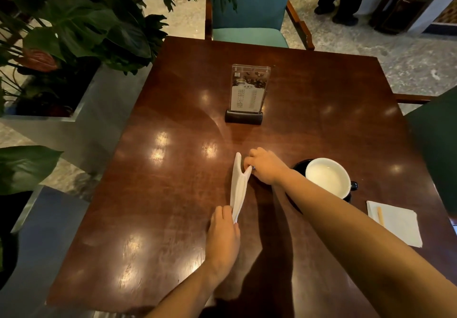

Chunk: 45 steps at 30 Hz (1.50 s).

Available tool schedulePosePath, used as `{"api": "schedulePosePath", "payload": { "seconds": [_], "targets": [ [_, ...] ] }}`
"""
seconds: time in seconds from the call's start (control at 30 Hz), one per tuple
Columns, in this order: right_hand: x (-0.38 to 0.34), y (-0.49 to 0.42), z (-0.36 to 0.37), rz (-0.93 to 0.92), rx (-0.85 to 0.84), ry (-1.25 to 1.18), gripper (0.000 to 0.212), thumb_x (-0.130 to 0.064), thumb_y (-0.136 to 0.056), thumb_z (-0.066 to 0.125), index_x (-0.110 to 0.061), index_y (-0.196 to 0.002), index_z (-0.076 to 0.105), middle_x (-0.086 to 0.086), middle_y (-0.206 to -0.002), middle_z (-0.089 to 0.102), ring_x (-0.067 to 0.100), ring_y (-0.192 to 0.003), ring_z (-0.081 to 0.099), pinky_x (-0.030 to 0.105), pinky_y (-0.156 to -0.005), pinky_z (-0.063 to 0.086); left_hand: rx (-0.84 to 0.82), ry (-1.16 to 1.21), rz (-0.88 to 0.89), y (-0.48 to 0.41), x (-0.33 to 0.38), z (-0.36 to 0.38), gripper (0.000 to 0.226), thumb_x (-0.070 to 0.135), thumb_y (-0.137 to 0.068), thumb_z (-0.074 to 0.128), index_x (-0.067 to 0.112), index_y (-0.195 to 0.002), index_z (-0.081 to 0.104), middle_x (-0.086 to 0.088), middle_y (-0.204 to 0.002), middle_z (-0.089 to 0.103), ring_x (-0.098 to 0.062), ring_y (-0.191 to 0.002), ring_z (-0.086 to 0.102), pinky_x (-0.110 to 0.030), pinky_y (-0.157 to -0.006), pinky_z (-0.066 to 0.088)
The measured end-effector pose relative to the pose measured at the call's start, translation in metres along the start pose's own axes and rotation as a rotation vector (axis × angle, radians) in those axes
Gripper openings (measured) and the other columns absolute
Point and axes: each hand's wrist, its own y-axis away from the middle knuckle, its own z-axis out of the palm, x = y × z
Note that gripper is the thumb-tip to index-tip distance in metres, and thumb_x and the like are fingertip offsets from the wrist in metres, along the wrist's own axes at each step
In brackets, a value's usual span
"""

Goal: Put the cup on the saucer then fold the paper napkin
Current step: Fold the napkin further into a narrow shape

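Paper napkin (238, 186) left of cup (327, 177) on saucer (299, 165), pinched by left hand (223, 228) and right hand (263, 165); uneven pull risks tearing or crooked fold.

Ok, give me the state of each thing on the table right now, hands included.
cup: upright on the saucer, white inside
saucer: dark, under the cup
paper napkin: partly folded, lifted, held at both ends
left hand: pinching the near end
right hand: pinching the far end
second napkin: flat, with a wooden stick on it
menu stand: upright
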Motion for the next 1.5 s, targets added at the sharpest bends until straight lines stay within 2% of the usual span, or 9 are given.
{"api": "schedulePosePath", "payload": {
  "seconds": [0.27,0.43,0.87,1.07,1.17,1.23,1.33,1.4,1.5],
  "targets": [
    [0.006,-0.002,-0.005,-0.069,-0.027,0.260,0.023,-0.021,-0.091,0.049,-0.020,-0.114,0.051,0.007,-0.123,0.047,0.026,-0.113,0.040,0.037,-0.092,0.031,0.020,0.053,-0.048,0.003,0.001,0.004,0.012,0.011,-0.087,0.058,0.016,-0.094,0.049,0.003,-0.094,0.046,-0.014,-0.082,0.055,-0.025,-0.068,0.054],
    [0.017,0.000,-0.005,-0.055,-0.056,0.276,0.021,-0.027,-0.088,0.052,-0.021,-0.108,0.050,0.006,-0.118,0.047,0.025,-0.109,0.039,0.036,-0.088,0.030,0.042,0.030,-0.052,0.004,-0.004,0.005,0.012,0.018,-0.085,0.062,0.017,-0.092,0.051,0.003,-0.093,0.051,-0.014,-0.084,0.056,-0.029,-0.072,0.055],
    [0.030,0.006,-0.010,-0.002,-0.085,0.184,0.019,-0.023,-0.092,0.049,-0.023,-0.110,0.052,0.004,-0.117,0.049,0.023,-0.110,0.042,0.037,-0.094,0.032,0.030,-0.032,-0.012,0.004,-0.004,0.009,0.019,0.030,-0.081,0.066,0.017,-0.084,0.052,0.001,-0.082,0.060,-0.015,-0.075,0.060,-0.028,-0.059,0.053],
    [0.033,0.004,-0.016,0.113,-0.179,0.236,0.026,-0.018,-0.090,0.048,-0.019,-0.115,0.053,0.006,-0.121,0.049,0.026,-0.117,0.039,0.040,-0.096,0.030,-0.009,-0.031,-0.016,0.005,-0.005,0.008,0.019,0.034,-0.085,0.062,0.018,-0.087,0.051,0.003,-0.085,0.062,-0.013,-0.081,0.060,-0.027,-0.066,0.052],
    [0.030,-0.006,-0.020,0.231,-0.165,0.052,0.022,-0.011,-0.088,0.048,-0.018,-0.108,0.056,0.007,-0.118,0.051,0.027,-0.115,0.041,0.038,-0.092,0.033,-0.041,-0.002,-0.029,0.005,-0.006,0.004,0.019,0.036,-0.086,0.059,0.023,-0.087,0.046,0.007,-0.088,0.058,-0.009,-0.083,0.057,-0.020,-0.066,0.048],
    [0.022,-0.017,-0.026,0.318,-0.106,-0.138,0.010,-0.012,-0.090,0.045,-0.014,-0.093,0.055,0.011,-0.106,0.056,0.027,-0.101,0.048,0.035,-0.081,0.037,-0.048,0.019,-0.039,0.005,-0.006,0.003,0.021,0.036,-0.086,0.059,0.025,-0.083,0.040,0.009,-0.085,0.054,-0.008,-0.082,0.055,-0.017,-0.062,0.041],
    [0.001,-0.032,-0.033,0.420,-0.113,-0.427,0.033,-0.026,-0.096,0.043,-0.004,-0.077,0.056,0.015,-0.082,0.061,0.024,-0.075,0.055,0.032,-0.070,0.043,-0.052,0.020,-0.070,0.003,-0.005,0.002,0.022,0.035,-0.086,0.058,0.025,-0.083,0.038,0.007,-0.086,0.055,-0.010,-0.085,0.055,-0.018,-0.063,0.040],
    [-0.013,-0.039,-0.031,0.440,-0.164,-0.451,0.042,-0.033,-0.095,0.046,-0.004,-0.066,0.056,0.010,-0.068,0.059,0.022,-0.063,0.055,0.029,-0.064,0.044,-0.055,0.004,-0.079,0.002,-0.006,0.004,0.021,0.036,-0.088,0.056,0.024,-0.083,0.038,0.004,-0.089,0.057,-0.011,-0.088,0.055,-0.022,-0.067,0.044],
    [-0.025,-0.048,-0.022,0.457,-0.155,-0.392,0.024,-0.025,-0.092,0.052,-0.004,-0.081,0.057,0.012,-0.082,0.057,0.025,-0.071,0.052,0.030,-0.062,0.040,-0.054,0.006,-0.072,0.002,-0.004,0.006,0.019,0.032,-0.089,0.056,0.021,-0.083,0.041,0.001,-0.089,0.058,-0.014,-0.087,0.056,-0.026,-0.069,0.046]
  ]
}}
